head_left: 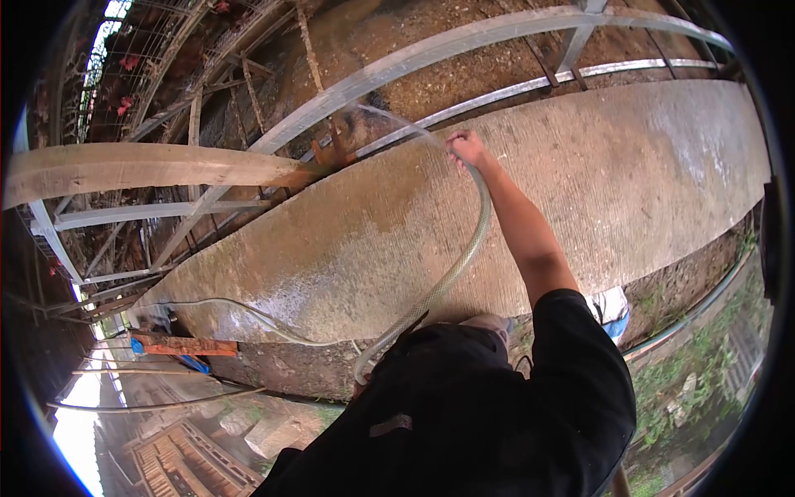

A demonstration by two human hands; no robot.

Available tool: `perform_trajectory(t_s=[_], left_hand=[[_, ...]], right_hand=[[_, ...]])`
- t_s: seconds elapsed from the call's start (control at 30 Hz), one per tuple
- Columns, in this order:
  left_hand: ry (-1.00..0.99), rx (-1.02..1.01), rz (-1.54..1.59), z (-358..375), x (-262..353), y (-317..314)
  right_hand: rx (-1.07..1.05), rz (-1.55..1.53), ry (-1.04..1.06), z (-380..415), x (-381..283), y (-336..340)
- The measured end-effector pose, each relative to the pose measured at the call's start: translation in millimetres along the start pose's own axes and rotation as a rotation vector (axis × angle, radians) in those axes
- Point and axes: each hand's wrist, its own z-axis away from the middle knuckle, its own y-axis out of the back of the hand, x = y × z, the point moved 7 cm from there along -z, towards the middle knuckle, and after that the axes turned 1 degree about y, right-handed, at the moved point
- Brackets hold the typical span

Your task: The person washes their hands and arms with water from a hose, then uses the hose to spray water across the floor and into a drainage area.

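My right hand (468,151) is stretched out over the concrete walkway, closed round the end of a clear braided water hose (469,246). A stream of water (396,118) shoots from that end towards the wet ground beyond the metal rail. From there the hose curves back to my body. A small part of my left hand (361,384) shows beside my black shirt, at the hose's bend; its fingers are mostly hidden, but the hose appears held up there. Further back, the hose (257,315) trails along the walkway.
The concrete walkway (596,174) has wet patches. Metal rails (431,51) and a wooden beam (157,166) border it, with wire cages (124,83) holding red-combed birds at upper left. An orange-brown beam (186,345) lies at the walkway's left end. A white and blue item (611,313) stands near my right arm.
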Motion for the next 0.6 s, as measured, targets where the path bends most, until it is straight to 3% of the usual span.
perform_trajectory(t_s=[0.33,0.6], left_hand=[[0.002,-0.006,-0.016,0,0,2],[0.006,-0.004,-0.023,6,-2,2]], right_hand=[[0.116,-0.061,0.090,-3,5,13],[-0.016,-0.019,0.024,3,26,-14]])
